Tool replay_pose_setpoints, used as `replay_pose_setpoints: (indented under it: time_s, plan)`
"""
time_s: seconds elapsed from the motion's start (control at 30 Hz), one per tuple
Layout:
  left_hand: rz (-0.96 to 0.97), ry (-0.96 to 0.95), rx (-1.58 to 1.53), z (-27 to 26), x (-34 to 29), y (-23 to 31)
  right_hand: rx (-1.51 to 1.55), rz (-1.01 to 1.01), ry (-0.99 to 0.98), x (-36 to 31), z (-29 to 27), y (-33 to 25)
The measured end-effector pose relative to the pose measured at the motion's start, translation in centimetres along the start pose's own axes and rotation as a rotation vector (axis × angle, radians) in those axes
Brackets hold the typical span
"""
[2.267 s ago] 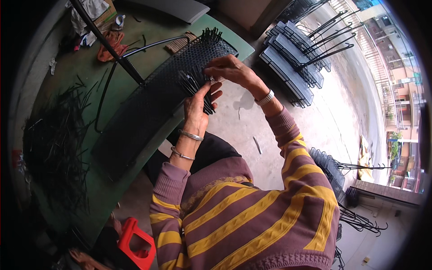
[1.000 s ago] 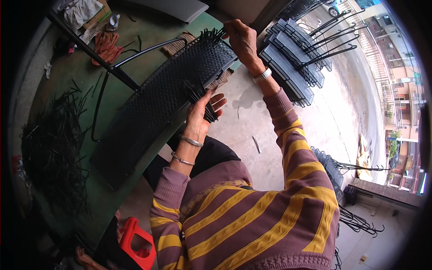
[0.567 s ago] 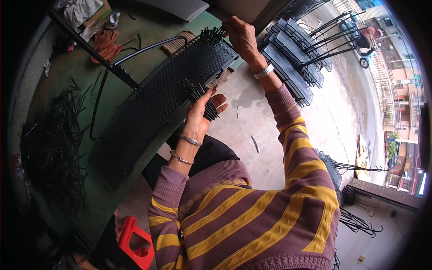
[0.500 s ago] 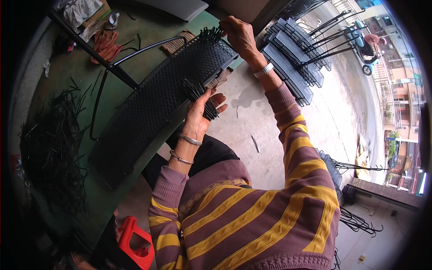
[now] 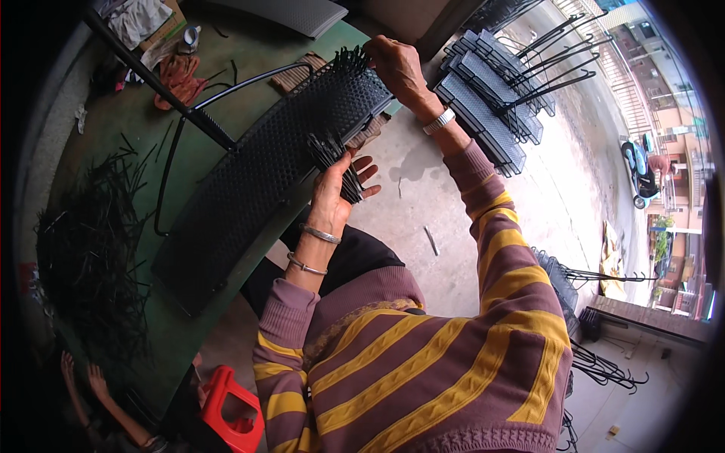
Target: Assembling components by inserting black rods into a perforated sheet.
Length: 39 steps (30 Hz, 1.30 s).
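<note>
A long, curved black perforated panel [image 5: 249,177] lies slantwise on the green table, overhanging its edge. Thin black strips [image 5: 351,62] stand in a thick cluster at its far end. My right hand [image 5: 400,72], bent at the wrist, pinches its fingertips together beside that cluster; what lies between them is too small to make out. Lower down, at the panel's near edge, my left hand [image 5: 332,192] grips a bundle of black strips [image 5: 325,151] across the palm, with some fingers stretched out.
Black strips lie in a loose heap [image 5: 91,257] on the green table [image 5: 170,332], near a co-worker's hands [image 5: 98,385]. A black bar frame [image 5: 211,128] rises beside the panel. Black mesh racks [image 5: 491,98] are stacked on the floor at right. A red plastic stool [image 5: 219,408] stands below.
My right hand has shifted slightly left along the strip cluster. My left hand stays nearly still with its bundle. A co-worker's hands have appeared by the heap. Outside, a scooter has moved right.
</note>
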<state>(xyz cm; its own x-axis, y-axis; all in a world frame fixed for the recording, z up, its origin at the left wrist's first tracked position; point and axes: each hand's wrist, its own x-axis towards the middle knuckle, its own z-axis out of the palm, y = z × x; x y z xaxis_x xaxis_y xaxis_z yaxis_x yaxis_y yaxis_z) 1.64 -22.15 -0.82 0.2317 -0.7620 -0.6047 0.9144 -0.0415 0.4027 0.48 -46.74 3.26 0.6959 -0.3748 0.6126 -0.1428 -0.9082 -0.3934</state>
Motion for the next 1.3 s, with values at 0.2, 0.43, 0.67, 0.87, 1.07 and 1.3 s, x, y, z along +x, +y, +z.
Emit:
replay_pose_setpoints:
  time_s: [0.2, 0.43, 0.67, 0.87, 1.07, 1.3]
  plan:
    - [0.012, 0.024, -0.053, -0.3, 0.0, -0.1, -0.123, -0.091, 0.002, 1.0, 0.8, 0.7]
    - [0.022, 0.033, -0.080, -0.7, -0.5, -0.2, 0.000, -0.009, 0.023, 0.7, 1.4, 1.1]
    - [0.087, -0.042, 0.010, -1.1, -0.4, 0.1, -0.236, -0.007, 0.090, 0.1, 1.5, -0.8]
    - [0.051, -0.093, -0.053, -0.4, -0.7, 0.3, -0.351, 0.079, 0.175, -0.9, 2.3, -0.6]
    - [0.096, -0.006, -0.010, 0.7, -2.2, 0.7, -0.345, 0.126, 0.212, -2.0, 2.5, -0.6]
    - [0.131, -0.051, 0.006, 0.0, -1.5, 0.6, -0.428, 0.156, 0.105, -2.0, 2.0, -1.0]
